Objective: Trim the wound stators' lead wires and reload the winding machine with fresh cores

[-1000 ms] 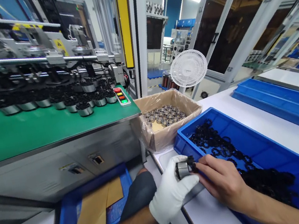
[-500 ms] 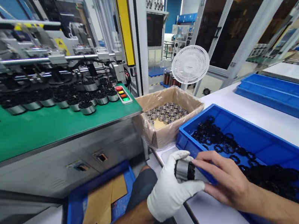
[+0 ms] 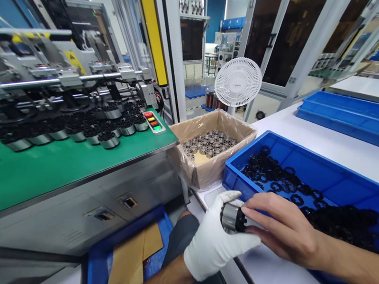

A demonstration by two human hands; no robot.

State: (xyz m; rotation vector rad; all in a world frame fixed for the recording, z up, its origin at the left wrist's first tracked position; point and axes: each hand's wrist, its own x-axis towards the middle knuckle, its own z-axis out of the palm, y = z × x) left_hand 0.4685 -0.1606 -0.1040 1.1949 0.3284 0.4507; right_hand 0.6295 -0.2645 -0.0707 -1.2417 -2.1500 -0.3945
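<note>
Left hand (image 3: 214, 243), white-gloved, curled closed; bare right hand (image 3: 286, 232) pinches against its fingertips; both forearms bare, converging from below.

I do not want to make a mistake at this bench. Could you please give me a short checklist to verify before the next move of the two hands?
1. Left hand grips the metal cylinder: ok.
2. Right hand touches the black ring at the cylinder's end: ok.
3. Black ring sits straight and fully on: cannot tell, the hands hide it.
4. Loose black rings available in the blue bin: ok, many.
5. Cardboard box of metal parts beside the bin: ok.
6. Glove on both hands: not ok, the right is bare.
</note>
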